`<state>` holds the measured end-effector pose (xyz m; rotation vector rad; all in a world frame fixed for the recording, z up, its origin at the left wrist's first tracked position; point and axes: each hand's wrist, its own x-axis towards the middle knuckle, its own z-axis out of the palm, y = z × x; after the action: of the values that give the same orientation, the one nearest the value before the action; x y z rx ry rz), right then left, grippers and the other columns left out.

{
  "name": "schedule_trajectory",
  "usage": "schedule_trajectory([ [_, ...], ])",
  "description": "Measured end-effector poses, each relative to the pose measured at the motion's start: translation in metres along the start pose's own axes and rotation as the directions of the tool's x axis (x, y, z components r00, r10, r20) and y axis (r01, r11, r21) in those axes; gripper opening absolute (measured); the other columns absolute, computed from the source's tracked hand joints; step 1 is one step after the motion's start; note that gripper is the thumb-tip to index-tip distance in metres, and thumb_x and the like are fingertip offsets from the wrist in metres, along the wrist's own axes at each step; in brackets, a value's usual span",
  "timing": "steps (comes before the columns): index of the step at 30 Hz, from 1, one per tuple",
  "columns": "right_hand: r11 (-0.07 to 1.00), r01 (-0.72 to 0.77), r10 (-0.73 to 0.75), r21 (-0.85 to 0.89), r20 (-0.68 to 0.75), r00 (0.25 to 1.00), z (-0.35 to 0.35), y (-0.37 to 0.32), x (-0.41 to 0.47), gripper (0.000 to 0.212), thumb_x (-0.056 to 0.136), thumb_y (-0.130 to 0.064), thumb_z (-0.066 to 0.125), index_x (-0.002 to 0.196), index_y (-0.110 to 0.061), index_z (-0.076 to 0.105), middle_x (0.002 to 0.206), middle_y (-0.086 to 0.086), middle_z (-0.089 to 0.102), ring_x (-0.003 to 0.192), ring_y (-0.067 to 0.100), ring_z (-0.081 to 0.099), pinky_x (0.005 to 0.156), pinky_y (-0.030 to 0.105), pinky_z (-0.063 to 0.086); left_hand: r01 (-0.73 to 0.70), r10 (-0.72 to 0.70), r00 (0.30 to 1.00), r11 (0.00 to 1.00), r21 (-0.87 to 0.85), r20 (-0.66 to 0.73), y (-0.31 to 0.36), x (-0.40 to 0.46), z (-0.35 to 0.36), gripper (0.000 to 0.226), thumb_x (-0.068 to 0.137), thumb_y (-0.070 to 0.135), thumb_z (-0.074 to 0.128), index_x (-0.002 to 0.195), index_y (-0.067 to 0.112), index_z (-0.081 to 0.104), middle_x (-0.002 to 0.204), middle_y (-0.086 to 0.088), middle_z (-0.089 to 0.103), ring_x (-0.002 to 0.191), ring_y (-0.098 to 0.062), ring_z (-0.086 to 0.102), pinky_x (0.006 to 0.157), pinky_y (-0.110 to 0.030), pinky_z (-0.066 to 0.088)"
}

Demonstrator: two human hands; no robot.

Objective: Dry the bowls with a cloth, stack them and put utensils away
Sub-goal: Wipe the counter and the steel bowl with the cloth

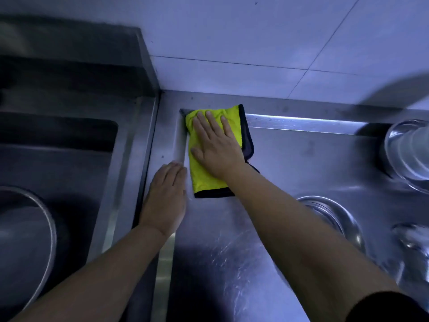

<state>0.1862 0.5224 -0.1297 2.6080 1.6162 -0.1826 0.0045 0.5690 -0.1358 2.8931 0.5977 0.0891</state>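
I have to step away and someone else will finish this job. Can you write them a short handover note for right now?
Right hand: flat, fingers straight, pressing the yellow cloth onto the steel counter at its far-left corner.
Left hand: open, resting on the counter's left rim beside the cloth, holding nothing.
Bowls: a stack at the right edge, one bowl nearer on the counter; a large bowl in the sink on the left.
Done: cannot tell which bowls are dry.
Left: check the bowls, dry, stack. No utensils clearly in view.

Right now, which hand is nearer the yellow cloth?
Right. The right hand lies flat on the yellow cloth, pressing it. The left hand rests on the steel beside its left edge.
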Motion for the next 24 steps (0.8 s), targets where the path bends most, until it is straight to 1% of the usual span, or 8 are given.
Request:
schedule_trajectory([
  [3,1.0,-0.004,0.004,0.009,-0.014,1.0,0.004,0.032,-0.017,0.068,0.093,-0.051,0.02,0.152,-0.018,0.012,0.16,-0.003,0.007,0.147,0.017,-0.001,0.118,0.041,-0.007,0.003,-0.003,0.999,1.0,0.006,-0.052,0.004,0.001,-0.001,0.041,0.09,0.011,0.034,0.116,-0.009,0.058,0.12,-0.025,0.059,0.116,-0.037,0.053,0.109,-0.043,0.028],
  [8,0.938,-0.342,0.343,0.051,-0.03,0.939,0.008,0.119,-0.076,0.076,0.087,-0.056,0.014,0.152,-0.016,0.006,0.16,-0.003,0.002,0.147,0.017,-0.004,0.118,0.039,-0.006,0.015,-0.014,0.997,1.0,0.013,-0.074,0.006,0.002,-0.002,0.041,0.088,0.01,0.034,0.113,-0.011,0.058,0.119,-0.027,0.059,0.115,-0.038,0.052,0.109,-0.041,0.027],
  [11,0.812,-0.578,0.582,0.082,-0.03,0.813,0.005,0.169,-0.109,0.083,0.083,-0.058,0.009,0.152,-0.013,0.004,0.16,0.001,0.0,0.147,0.019,-0.004,0.119,0.038,-0.005,0.009,-0.008,0.995,1.0,0.019,-0.096,0.006,0.002,0.001,0.041,0.087,0.009,0.033,0.112,-0.011,0.057,0.118,-0.028,0.059,0.115,-0.038,0.05,0.112,-0.037,0.022],
  [14,0.666,-0.735,0.742,0.128,-0.004,0.671,0.003,0.194,-0.127,0.082,0.085,-0.055,0.016,0.152,-0.011,0.003,0.16,0.004,0.0,0.147,0.022,-0.003,0.119,0.04,-0.001,0.022,-0.022,0.996,1.0,0.006,-0.087,0.004,0.001,0.002,0.041,0.085,0.008,0.033,0.112,-0.011,0.058,0.119,-0.028,0.059,0.115,-0.039,0.051,0.113,-0.036,0.018],
  [18,0.456,-0.877,0.885,0.155,0.025,0.464,0.006,0.168,-0.122,0.072,0.095,-0.049,0.027,0.152,-0.011,0.005,0.16,0.009,0.004,0.146,0.03,-0.001,0.117,0.048,0.002,-0.004,0.004,0.998,1.0,-0.004,-0.07,0.002,-0.001,0.0,0.039,0.082,0.005,0.037,0.11,-0.01,0.059,0.118,-0.027,0.059,0.114,-0.04,0.053,0.11,-0.041,0.025],
  [19,0.434,-0.887,0.896,0.158,0.027,0.443,0.007,0.153,-0.116,0.071,0.096,-0.048,0.028,0.152,-0.011,0.005,0.16,0.01,0.005,0.146,0.032,-0.001,0.116,0.05,0.001,-0.011,0.01,0.997,1.0,-0.005,-0.082,0.002,-0.001,0.0,0.037,0.082,0.003,0.04,0.11,-0.01,0.059,0.117,-0.027,0.06,0.114,-0.039,0.053,0.11,-0.041,0.025],
  [21,0.5,-0.854,0.862,0.141,0.014,0.507,0.009,0.112,-0.107,0.071,0.096,-0.048,0.029,0.152,-0.011,0.006,0.16,0.011,0.006,0.146,0.034,0.0,0.116,0.052,-0.001,-0.017,0.015,0.994,1.0,-0.016,-0.106,0.0,-0.003,0.003,0.033,0.08,-0.003,0.047,0.11,-0.011,0.059,0.116,-0.026,0.06,0.114,-0.039,0.053,0.11,-0.04,0.023],
  [24,0.733,-0.674,0.677,0.097,-0.009,0.736,0.017,0.04,-0.105,0.071,0.095,-0.049,0.027,0.152,-0.013,0.007,0.16,0.009,0.006,0.146,0.034,0.0,0.117,0.052,-0.002,-0.03,0.023,0.991,0.998,-0.053,-0.132,-0.003,-0.006,0.007,0.034,0.078,-0.009,0.048,0.11,-0.013,0.058,0.114,-0.028,0.061,0.112,-0.042,0.055,0.109,-0.04,0.023],
])
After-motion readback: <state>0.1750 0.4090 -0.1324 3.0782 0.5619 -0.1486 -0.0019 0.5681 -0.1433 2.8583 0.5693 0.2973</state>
